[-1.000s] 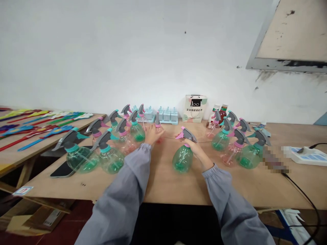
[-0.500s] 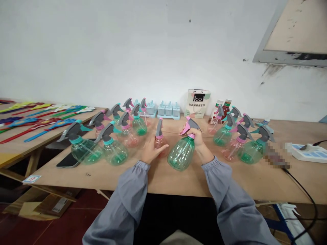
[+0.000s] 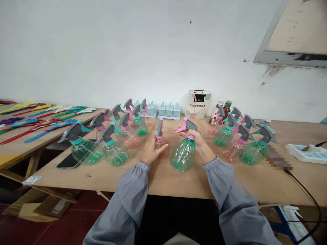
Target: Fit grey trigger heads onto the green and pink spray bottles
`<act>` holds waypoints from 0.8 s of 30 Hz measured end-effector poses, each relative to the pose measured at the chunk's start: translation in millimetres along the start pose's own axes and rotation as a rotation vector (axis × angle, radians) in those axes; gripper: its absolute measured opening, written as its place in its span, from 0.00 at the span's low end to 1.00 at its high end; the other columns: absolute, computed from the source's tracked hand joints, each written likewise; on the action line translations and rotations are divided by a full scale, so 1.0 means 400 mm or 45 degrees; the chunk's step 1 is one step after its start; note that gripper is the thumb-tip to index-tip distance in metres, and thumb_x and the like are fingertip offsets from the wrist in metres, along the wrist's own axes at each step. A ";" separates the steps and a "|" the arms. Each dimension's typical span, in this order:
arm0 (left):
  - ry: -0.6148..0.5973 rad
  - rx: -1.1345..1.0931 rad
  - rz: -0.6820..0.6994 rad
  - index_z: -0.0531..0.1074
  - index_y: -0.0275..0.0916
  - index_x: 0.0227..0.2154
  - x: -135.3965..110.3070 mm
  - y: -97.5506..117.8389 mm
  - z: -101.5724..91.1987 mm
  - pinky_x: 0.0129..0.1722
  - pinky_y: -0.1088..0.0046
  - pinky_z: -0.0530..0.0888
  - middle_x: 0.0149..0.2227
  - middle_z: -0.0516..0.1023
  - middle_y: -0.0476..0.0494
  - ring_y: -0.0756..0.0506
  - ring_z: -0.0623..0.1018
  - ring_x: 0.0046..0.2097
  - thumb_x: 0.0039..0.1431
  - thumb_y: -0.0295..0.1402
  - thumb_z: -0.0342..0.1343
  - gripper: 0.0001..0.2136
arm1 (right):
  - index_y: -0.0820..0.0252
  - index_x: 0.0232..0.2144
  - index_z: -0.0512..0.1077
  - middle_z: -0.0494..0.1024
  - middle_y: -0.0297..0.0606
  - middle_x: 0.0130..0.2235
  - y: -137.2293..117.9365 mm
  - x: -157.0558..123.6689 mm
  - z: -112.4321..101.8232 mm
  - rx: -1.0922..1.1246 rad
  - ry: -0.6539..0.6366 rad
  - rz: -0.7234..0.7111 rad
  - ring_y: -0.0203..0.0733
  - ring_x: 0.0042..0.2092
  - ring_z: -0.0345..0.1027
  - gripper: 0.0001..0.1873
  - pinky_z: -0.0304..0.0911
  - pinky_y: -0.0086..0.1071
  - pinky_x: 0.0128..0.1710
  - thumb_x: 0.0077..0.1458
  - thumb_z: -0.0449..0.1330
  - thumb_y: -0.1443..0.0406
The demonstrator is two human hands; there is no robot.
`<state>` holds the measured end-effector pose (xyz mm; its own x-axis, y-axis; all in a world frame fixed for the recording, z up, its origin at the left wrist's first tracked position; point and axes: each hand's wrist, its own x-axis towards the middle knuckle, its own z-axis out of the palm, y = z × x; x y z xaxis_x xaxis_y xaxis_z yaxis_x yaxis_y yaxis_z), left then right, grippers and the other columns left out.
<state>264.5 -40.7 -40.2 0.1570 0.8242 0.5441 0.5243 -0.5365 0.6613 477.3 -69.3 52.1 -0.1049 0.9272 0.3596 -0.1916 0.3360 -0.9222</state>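
Note:
My left hand point(image 3: 151, 150) is closed around a pink spray bottle point(image 3: 161, 151) with a grey head and pink collar, its thumb lying across the front. That bottle stands upright on the table. To its right, my right hand point(image 3: 197, 140) grips the neck of a green spray bottle point(image 3: 182, 157) with a pink collar and pink trigger. The green bottle is nearly upright, tilted a little, and I cannot tell whether its base touches the table. Some of the right fingers are hidden behind the grey sprayer head.
More spray bottles stand left point(image 3: 115, 154) and right point(image 3: 251, 153) on the wooden table point(image 3: 127, 182). A phone point(image 3: 68, 161) lies at left. Behind are pale blue ice-pop moulds point(image 3: 169, 111), a paper bag point(image 3: 198, 104) and red-filled bottles point(image 3: 226, 109). Colourful hand-shaped items point(image 3: 55, 126) cover a side table.
My right hand has turned the green spray bottle more upright, its base shifting slightly right and its head slightly left. My left hand stays on the pink spray bottle.

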 end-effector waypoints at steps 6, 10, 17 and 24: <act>-0.027 0.016 -0.030 0.68 0.41 0.51 -0.001 0.006 -0.004 0.55 0.55 0.71 0.49 0.78 0.39 0.35 0.77 0.54 0.56 0.50 0.61 0.25 | 0.55 0.16 0.69 0.73 0.34 0.21 0.008 -0.002 0.007 0.032 0.134 -0.112 0.40 0.27 0.66 0.04 0.62 0.34 0.30 0.31 0.55 0.63; -0.007 -0.022 -0.003 0.68 0.43 0.52 -0.001 0.006 -0.005 0.55 0.58 0.72 0.49 0.79 0.41 0.37 0.77 0.54 0.57 0.49 0.61 0.24 | 0.56 0.17 0.71 0.74 0.34 0.22 0.013 -0.001 0.009 0.041 0.088 0.005 0.35 0.24 0.60 0.06 0.57 0.31 0.25 0.30 0.56 0.64; -0.033 -0.013 0.046 0.68 0.41 0.52 -0.001 0.002 -0.005 0.55 0.59 0.72 0.50 0.78 0.40 0.37 0.77 0.54 0.58 0.50 0.60 0.24 | 0.55 0.18 0.69 0.73 0.34 0.22 0.020 0.014 0.007 0.045 0.117 -0.101 0.39 0.28 0.65 0.05 0.61 0.33 0.29 0.31 0.56 0.63; -0.017 0.009 0.037 0.68 0.41 0.53 -0.001 0.003 -0.005 0.54 0.59 0.72 0.50 0.79 0.40 0.37 0.78 0.53 0.58 0.49 0.59 0.25 | 0.54 0.20 0.72 0.75 0.33 0.23 0.024 0.012 0.004 0.061 0.113 -0.008 0.39 0.28 0.65 0.07 0.60 0.31 0.27 0.31 0.57 0.63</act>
<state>263.3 -42.1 -38.7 0.1838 0.8105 0.5561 0.5250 -0.5592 0.6416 473.3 -61.8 45.2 -0.0170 0.9367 0.3497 -0.2387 0.3358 -0.9112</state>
